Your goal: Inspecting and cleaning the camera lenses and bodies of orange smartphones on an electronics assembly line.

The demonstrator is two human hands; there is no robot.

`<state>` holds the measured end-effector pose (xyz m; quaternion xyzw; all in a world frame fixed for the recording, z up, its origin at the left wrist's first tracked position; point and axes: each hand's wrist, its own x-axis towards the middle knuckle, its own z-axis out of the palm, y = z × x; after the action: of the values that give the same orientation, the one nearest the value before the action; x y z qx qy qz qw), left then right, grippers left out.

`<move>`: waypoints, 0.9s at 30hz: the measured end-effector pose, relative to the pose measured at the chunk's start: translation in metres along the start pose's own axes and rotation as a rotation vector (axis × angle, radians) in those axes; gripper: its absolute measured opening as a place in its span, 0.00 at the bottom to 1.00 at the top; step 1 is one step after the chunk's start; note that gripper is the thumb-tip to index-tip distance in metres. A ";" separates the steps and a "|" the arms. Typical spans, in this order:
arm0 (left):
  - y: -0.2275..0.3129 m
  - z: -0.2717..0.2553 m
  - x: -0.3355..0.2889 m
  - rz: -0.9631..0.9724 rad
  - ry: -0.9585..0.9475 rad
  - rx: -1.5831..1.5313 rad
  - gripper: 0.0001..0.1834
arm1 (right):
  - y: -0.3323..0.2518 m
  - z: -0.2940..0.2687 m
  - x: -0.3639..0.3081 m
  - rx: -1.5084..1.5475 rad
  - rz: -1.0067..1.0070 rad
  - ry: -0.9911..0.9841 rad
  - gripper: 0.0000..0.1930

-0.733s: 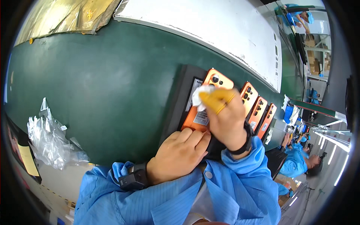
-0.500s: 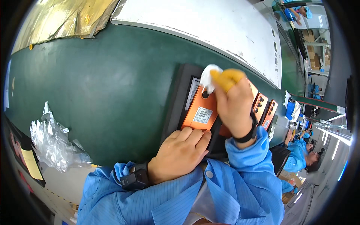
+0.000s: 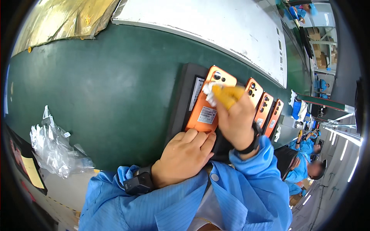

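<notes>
An orange phone (image 3: 200, 104) with black round camera lenses and a white label lies back side up on a dark tray (image 3: 179, 104). My left hand (image 3: 187, 150) presses its fingers, held close together, on the phone's lower end. In my right hand (image 3: 237, 123), yellow finger cots cover some fingertips. Those fingers pinch a crumpled white cloth (image 3: 209, 94) against the phone's back, just below the lenses. To the right stand more orange phones (image 3: 264, 109) in a row, partly hidden by my right hand.
A green mat (image 3: 104, 88) covers the table. Clear plastic bags (image 3: 58, 148) lie in a heap at the left edge. Along the far side runs a white board (image 3: 216, 27), with a yellowish plastic-covered sheet (image 3: 69, 19) at the far left. Co-workers in blue (image 3: 304, 165) sit at right.
My right hand has moved the white cloth down from the camera end onto the phone's back, uncovering the lenses. My left hand stays in place.
</notes>
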<state>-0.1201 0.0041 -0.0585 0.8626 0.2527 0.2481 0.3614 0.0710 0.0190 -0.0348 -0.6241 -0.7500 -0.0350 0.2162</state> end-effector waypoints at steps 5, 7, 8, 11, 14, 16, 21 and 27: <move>0.002 0.000 0.000 0.016 -0.005 0.032 0.31 | 0.021 0.001 0.006 -0.113 0.064 0.133 0.10; 0.001 -0.001 -0.002 0.024 -0.025 0.033 0.30 | 0.021 0.001 0.017 -0.098 0.100 0.124 0.10; -0.001 -0.003 -0.001 0.023 -0.027 0.034 0.30 | 0.019 0.003 0.019 -0.091 0.066 0.124 0.10; 0.001 -0.003 0.001 -0.002 -0.051 0.017 0.29 | -0.002 0.001 -0.010 -0.057 0.028 0.087 0.13; 0.001 0.000 -0.001 0.021 -0.050 0.043 0.29 | -0.021 -0.018 -0.034 0.103 0.071 -0.077 0.14; 0.003 -0.002 0.001 0.022 -0.052 0.044 0.29 | -0.015 -0.024 -0.040 0.129 0.090 -0.017 0.14; 0.003 -0.007 0.000 0.032 -0.054 0.029 0.27 | -0.009 -0.055 -0.066 0.202 0.355 0.190 0.10; 0.004 -0.004 0.002 0.025 -0.006 -0.002 0.23 | -0.015 -0.059 -0.088 0.201 0.423 0.233 0.11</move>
<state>-0.1199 0.0046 -0.0525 0.8660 0.2404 0.2505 0.3600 0.0849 -0.0848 -0.0106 -0.7342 -0.5727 0.0140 0.3643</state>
